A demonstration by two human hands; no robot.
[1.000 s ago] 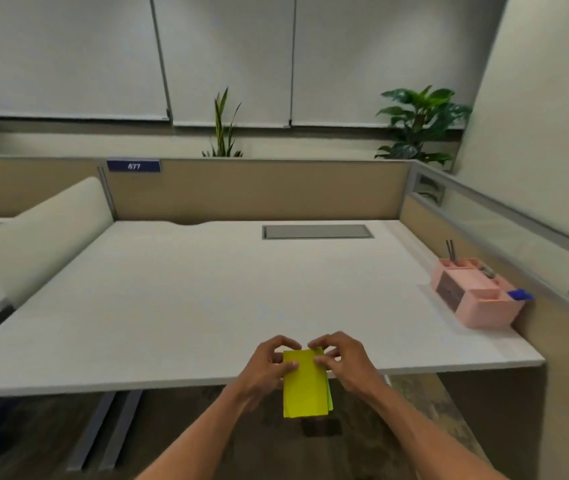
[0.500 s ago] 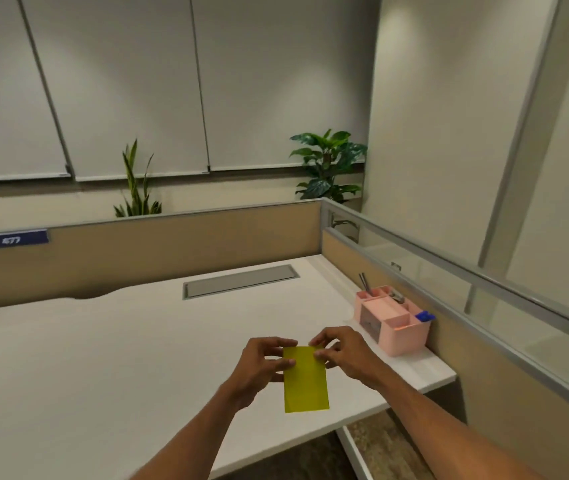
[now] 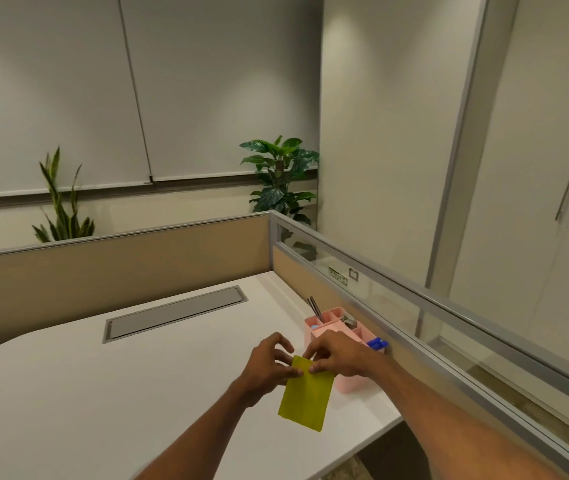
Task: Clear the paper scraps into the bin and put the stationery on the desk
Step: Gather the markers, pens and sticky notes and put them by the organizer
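yellow paper (image 3: pixel 305 393) held up above the desk (image 3: pixel 103 393), near its right edge, hanging from its top edge. left hand (image 3: pixel 269 367) pinches the top left corner; right hand (image 3: pixel 336 353) pinches the top beside it, both closed on the sheet. pink organiser (image 3: pixel 349 327) sits at the desk's right edge against the partition (image 3: pixel 120 271), partly hidden behind the right hand.
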